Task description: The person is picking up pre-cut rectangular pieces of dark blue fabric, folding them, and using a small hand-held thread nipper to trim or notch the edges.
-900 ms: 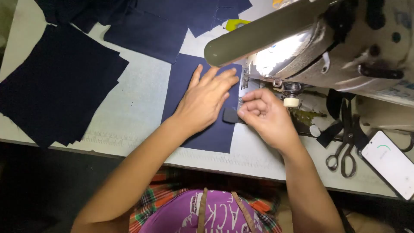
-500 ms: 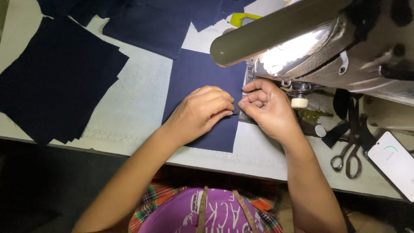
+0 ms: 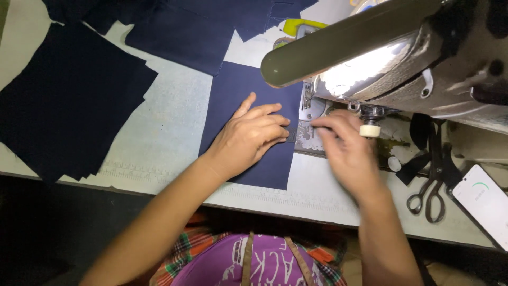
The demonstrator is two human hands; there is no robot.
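Left hand [image 3: 248, 137] lies palm down on the rectangular navy-blue fabric piece [image 3: 233, 98], fingers loosely curled and pressing the cloth flat, fingertips at its right edge; not gripping anything. The fabric piece lies flat on the pale worktable [image 3: 159, 143], its right edge against the silver metal needle plate [image 3: 307, 114] of the grey industrial sewing machine [image 3: 423, 58].

Right hand [image 3: 346, 151] is motion-blurred, over the needle plate just right of the left hand. Index finger and thumb extend toward the cloth edge and look pinched together, possibly on a small dark fabric tab [image 3: 291, 135] between the two hands; blur makes it hard to confirm, so grasp cannot be told for sure.

Olive-green cylindrical lamp arm [image 3: 338, 45] runs across above the hands, bright light under it. Stack of dark navy fabric squares [image 3: 63, 100] lies on the left of the table, well apart from the hands. More navy cut pieces [image 3: 185, 32] lie at the top. Black-handled scissors [image 3: 431, 185] lie right of the machine, near a white smartphone [image 3: 484, 204] at the table's right edge. Yellow plastic object [image 3: 301, 24] sits behind the lamp arm. Plaid-and-purple garment [image 3: 254, 259] shows at the bottom.
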